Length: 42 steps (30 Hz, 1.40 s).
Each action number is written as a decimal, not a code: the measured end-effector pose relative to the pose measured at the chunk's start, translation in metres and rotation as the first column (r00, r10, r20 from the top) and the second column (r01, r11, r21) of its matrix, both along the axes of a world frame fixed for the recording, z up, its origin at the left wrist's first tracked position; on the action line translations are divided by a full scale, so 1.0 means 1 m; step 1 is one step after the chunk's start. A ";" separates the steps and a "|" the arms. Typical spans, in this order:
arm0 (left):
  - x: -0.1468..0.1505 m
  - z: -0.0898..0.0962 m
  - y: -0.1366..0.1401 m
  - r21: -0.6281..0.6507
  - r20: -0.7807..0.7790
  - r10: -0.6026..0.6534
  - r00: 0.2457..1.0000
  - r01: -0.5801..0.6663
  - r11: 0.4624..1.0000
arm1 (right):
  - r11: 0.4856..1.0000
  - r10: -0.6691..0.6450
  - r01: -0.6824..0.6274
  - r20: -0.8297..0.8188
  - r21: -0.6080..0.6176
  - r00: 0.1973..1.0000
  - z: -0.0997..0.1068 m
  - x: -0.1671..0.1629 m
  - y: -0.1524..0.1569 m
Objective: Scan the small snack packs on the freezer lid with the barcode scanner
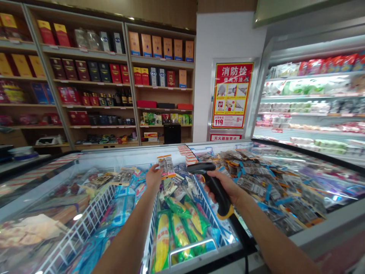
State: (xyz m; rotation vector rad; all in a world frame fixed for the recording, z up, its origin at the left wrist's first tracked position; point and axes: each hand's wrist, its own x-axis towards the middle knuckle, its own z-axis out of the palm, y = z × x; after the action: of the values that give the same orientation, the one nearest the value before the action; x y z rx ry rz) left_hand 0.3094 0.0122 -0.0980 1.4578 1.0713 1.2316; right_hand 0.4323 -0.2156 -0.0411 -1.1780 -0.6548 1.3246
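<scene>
My left hand [154, 176] pinches the edge of a small packaged ice pop [166, 166], a clear wrapper with orange ends, held up over the freezer. Wrapped around the grip of a black barcode scanner [217, 190] with yellow trim is my right hand [224, 184]. The scanner's head points left, toward the package, and its cord runs down to the bottom edge. Beneath both hands, a white wire basket [209, 203] holds several corn-shaped ice creams [178, 232] in green and yellow wrappers, with other packets behind them.
Right of the basket lies a heap of packets [256, 179] with orange and blue edges. Blue-wrapped packs [122, 205] fill the section to the left. A freezer rim [288, 143] runs along the back. Shelves of boxed bottles [94, 70] and a lit refrigerated case [313, 95] stand beyond.
</scene>
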 end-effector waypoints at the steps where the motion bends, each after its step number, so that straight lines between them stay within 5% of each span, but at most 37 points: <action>1: 0.000 0.001 -0.001 -0.015 0.026 -0.018 0.999 0.018 1.000 | 1.000 0.007 -0.007 0.004 -0.006 1.000 0.000 0.000 0.000; 3: -0.001 0.001 -0.001 -0.026 0.020 -0.023 1.000 0.024 0.999 | 1.000 0.009 -0.008 0.014 -0.010 1.000 -0.001 0.001 0.000; 8: -0.011 0.006 0.006 0.115 -0.310 0.126 0.942 -0.094 0.989 | 0.994 -0.107 0.106 0.013 0.028 0.994 0.003 0.014 -0.006; 14: -0.051 0.018 0.026 0.277 -0.632 0.294 0.717 -0.146 0.950 | 0.961 -0.262 0.260 0.003 0.097 0.965 0.013 0.042 -0.023; 21: -0.084 0.023 0.035 0.324 -0.775 0.328 0.541 -0.105 0.940 | 0.926 -0.338 0.339 -0.039 0.165 0.941 0.016 0.065 -0.031; 26: -0.033 0.028 -0.005 0.576 -0.718 0.477 0.506 0.049 0.816 | 0.910 -0.354 0.360 -0.065 0.203 0.933 0.018 0.068 -0.035; 31: 0.061 0.014 -0.056 0.535 -0.789 0.186 0.586 0.506 0.677 | 0.909 -0.343 0.360 -0.115 0.208 0.932 0.018 0.064 -0.035; 34: 0.099 0.005 -0.072 0.453 -0.841 0.039 0.540 0.662 0.598 | 0.916 -0.338 0.356 -0.121 0.184 0.933 0.015 0.062 -0.032; 38: 0.104 0.003 -0.076 0.353 -0.891 -0.026 0.454 0.727 0.588 | 0.924 -0.331 0.346 -0.109 0.162 0.937 0.013 0.063 -0.029; 42: 0.072 0.011 -0.070 0.412 -0.875 0.052 0.481 0.683 0.603 | 0.933 -0.303 0.317 -0.109 0.168 0.947 0.011 0.063 -0.028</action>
State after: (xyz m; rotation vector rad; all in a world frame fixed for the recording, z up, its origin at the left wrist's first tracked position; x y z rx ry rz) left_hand 0.3816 -0.0574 -0.0872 2.9705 0.7044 0.5713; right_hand 0.4950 -0.2435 -0.0297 -1.0238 -0.4960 1.0161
